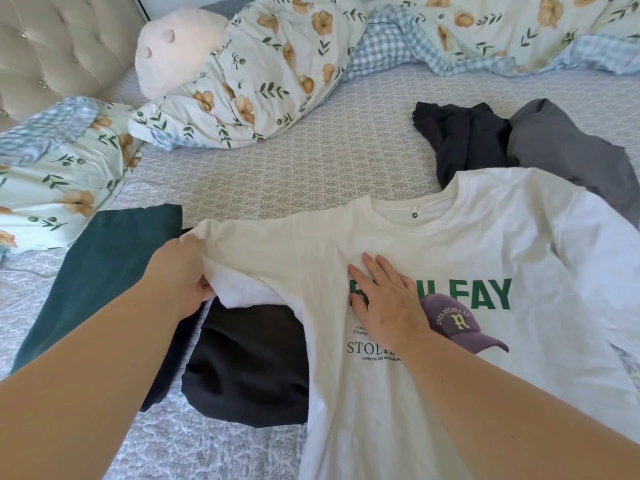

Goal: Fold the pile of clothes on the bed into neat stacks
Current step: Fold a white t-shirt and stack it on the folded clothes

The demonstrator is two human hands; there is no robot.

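A white T-shirt (485,237) with green lettering and a purple cap print lies face up across the bed. My left hand (183,271) grips its left sleeve and shoulder, lifted and drawn inward over the chest. My right hand (384,299) lies flat with straight fingers on the shirt's chest, covering part of the print. Under the shirt's left side sits a black folded garment (242,362). A dark teal garment (104,271) lies flat to the left. A black piece (460,140) and a grey piece (568,150) lie crumpled behind the shirt.
Floral pillows (249,81) and a pale plush toy (173,46) lie at the head of the bed beside a tufted headboard (52,46). A floral and checked duvet (502,32) is bunched along the far edge. The patterned grey sheet (294,168) shows in the middle.
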